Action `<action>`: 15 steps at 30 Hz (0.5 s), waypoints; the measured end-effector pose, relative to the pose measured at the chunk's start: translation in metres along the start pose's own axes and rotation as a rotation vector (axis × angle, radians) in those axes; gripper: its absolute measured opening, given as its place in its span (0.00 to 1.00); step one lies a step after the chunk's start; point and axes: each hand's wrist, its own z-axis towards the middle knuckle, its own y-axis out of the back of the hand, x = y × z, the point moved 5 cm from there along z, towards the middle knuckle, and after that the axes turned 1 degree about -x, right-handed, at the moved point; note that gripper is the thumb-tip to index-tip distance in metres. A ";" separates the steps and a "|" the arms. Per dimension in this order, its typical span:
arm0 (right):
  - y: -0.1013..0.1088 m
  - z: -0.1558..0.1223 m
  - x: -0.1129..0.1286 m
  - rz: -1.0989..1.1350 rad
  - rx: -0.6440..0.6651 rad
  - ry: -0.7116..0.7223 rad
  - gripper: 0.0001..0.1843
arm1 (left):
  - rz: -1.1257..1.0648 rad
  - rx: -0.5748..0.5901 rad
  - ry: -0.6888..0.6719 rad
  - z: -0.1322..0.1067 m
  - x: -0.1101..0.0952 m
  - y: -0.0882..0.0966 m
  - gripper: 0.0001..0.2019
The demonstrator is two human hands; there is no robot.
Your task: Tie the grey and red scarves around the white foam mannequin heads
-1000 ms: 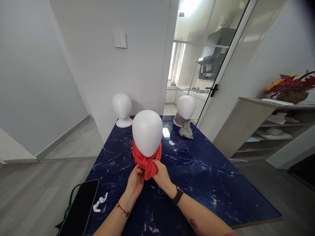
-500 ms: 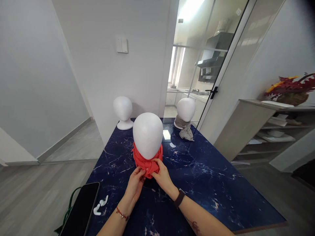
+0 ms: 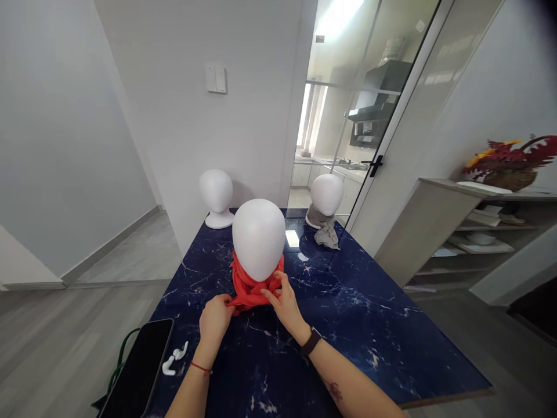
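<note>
A white foam mannequin head (image 3: 258, 238) stands on the dark blue marble table (image 3: 348, 325) in front of me. A red scarf (image 3: 248, 288) is wrapped round its neck. My left hand (image 3: 214, 321) pinches one end of the scarf and holds it out to the left, low over the table. My right hand (image 3: 284, 302) grips the scarf at the knot just under the head's chin. Both hands are closed on the cloth.
Two more white heads stand at the table's far end: a bare one (image 3: 216, 194) on the left, one (image 3: 326, 196) with a grey scarf (image 3: 325, 233) on the right. A black phone (image 3: 137, 371) and a small white object (image 3: 174, 358) lie at the near left. A shelf (image 3: 470, 232) stands to the right.
My left hand has moved left and drawn a scarf end outward. My right hand has shifted up to the knot under the chin. The hanging tail is gone from the front.
</note>
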 end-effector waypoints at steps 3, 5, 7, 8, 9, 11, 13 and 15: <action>-0.001 0.002 -0.003 0.014 -0.022 0.001 0.18 | 0.336 -0.169 -0.095 -0.008 -0.011 0.009 0.08; -0.001 0.004 -0.005 0.045 -0.031 -0.017 0.16 | 0.509 -0.216 -0.152 -0.011 -0.017 0.009 0.09; 0.000 0.006 -0.006 0.057 -0.048 -0.026 0.13 | 0.591 -0.224 -0.159 -0.010 -0.018 0.008 0.11; 0.000 0.006 -0.005 0.048 -0.058 -0.024 0.12 | 0.605 -0.221 -0.158 -0.009 -0.018 0.008 0.11; 0.001 0.007 -0.005 0.031 -0.071 -0.016 0.12 | 0.613 -0.220 -0.154 -0.007 -0.016 0.007 0.12; 0.003 0.008 -0.004 -0.007 -0.101 0.006 0.11 | 0.624 -0.229 -0.134 -0.002 -0.012 0.009 0.13; 0.008 0.011 -0.006 -0.036 -0.136 0.022 0.11 | 0.619 -0.245 -0.103 0.004 -0.007 0.012 0.13; 0.014 0.015 -0.009 -0.050 -0.173 0.019 0.11 | 0.582 -0.265 -0.072 0.010 -0.002 0.016 0.13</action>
